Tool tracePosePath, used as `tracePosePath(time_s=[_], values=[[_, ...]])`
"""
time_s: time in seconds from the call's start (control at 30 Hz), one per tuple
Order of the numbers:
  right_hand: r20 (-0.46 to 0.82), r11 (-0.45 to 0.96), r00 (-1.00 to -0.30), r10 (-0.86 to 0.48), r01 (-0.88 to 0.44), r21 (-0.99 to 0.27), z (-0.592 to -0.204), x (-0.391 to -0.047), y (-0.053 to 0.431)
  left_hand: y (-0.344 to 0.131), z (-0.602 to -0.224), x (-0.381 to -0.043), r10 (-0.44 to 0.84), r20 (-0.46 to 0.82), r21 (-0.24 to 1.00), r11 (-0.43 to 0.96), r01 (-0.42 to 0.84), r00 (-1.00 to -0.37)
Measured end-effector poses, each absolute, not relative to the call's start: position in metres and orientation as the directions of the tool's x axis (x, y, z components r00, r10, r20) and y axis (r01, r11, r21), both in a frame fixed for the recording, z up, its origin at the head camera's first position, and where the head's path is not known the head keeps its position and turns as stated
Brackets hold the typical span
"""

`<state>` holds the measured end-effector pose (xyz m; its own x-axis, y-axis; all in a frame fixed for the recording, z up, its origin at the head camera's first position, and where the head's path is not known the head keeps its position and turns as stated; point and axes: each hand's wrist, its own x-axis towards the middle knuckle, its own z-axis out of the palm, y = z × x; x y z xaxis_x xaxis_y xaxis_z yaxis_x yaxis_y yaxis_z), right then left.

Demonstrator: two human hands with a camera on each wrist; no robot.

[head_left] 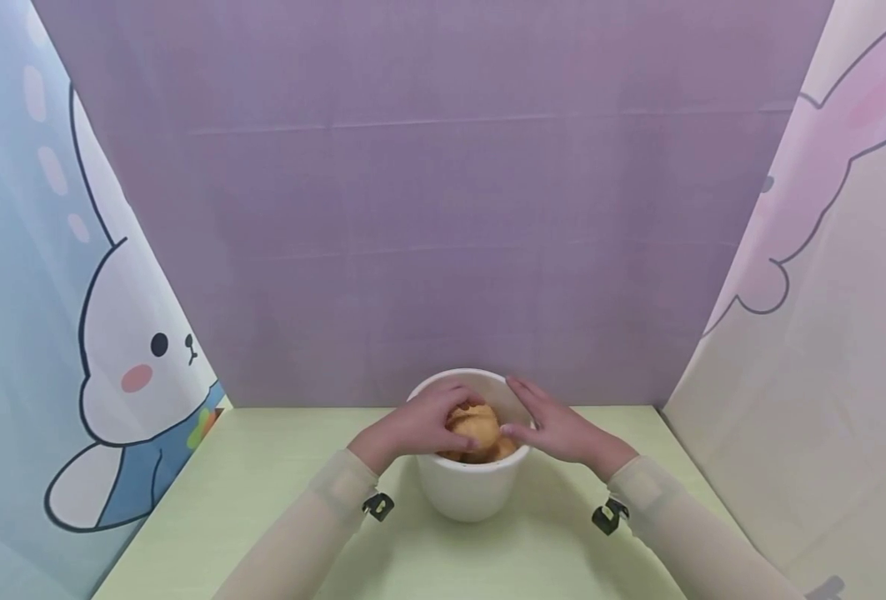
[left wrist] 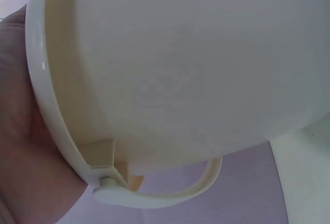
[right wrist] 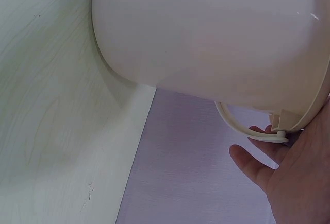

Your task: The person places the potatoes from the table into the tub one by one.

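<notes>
A white bucket [head_left: 467,493] stands upright on the table in the head view, with several golden-brown rounded things inside. My left hand [head_left: 422,423] reaches over the left rim and grips one golden-brown rounded thing [head_left: 480,423], bread-like in look, between curled fingers and thumb. At the right rim is my right hand [head_left: 563,429], its fingers extended and spread, the thumb pointing inward near that thing. Both wrist views mostly show the bucket's outer wall; in the left one, the rim hides the left fingers. A curved handle [right wrist: 234,125] hangs from the bucket's far side.
The pale green table [head_left: 262,483] ends at a purple cloth backdrop [head_left: 443,208] close behind the bucket. Printed cloth panels [head_left: 135,333] with cartoon rabbits rise at left and right. A small black wrist device [head_left: 609,517] sits under each sleeve.
</notes>
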<state>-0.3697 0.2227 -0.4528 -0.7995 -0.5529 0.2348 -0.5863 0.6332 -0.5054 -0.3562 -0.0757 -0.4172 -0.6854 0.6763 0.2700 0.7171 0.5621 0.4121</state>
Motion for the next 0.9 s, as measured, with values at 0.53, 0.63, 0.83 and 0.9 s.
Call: tracePosePath(time_s=[0.53, 0.63, 0.83, 0.9], values=[[0.227, 0.636, -0.804, -0.550, -0.579, -0.510, -0.453, -0.369, 0.223, -0.080, -0.415, -0.354, 0.670, 0.249, 0.473, 0.546, 0.692, -0.699], [0.221, 0.627, -0.807, -0.547, -0.571, -0.530, -0.453, -0.368, 0.224, -0.087, -0.413, -0.351, 0.644, 0.254, 0.522, 0.537, 0.663, -0.722], [0.252, 0.574, -0.817, -0.518, -0.551, -0.606, -0.450, -0.364, 0.228, -0.116, -0.413, -0.347, 0.541, 0.319, 0.551, 0.562, 0.616, -0.778], [0.286, 0.561, -0.817, -0.500, -0.557, -0.612, -0.450, -0.365, 0.233, -0.130, -0.415, -0.346, 0.498, 0.354, 0.541, 0.581, 0.608, -0.792]])
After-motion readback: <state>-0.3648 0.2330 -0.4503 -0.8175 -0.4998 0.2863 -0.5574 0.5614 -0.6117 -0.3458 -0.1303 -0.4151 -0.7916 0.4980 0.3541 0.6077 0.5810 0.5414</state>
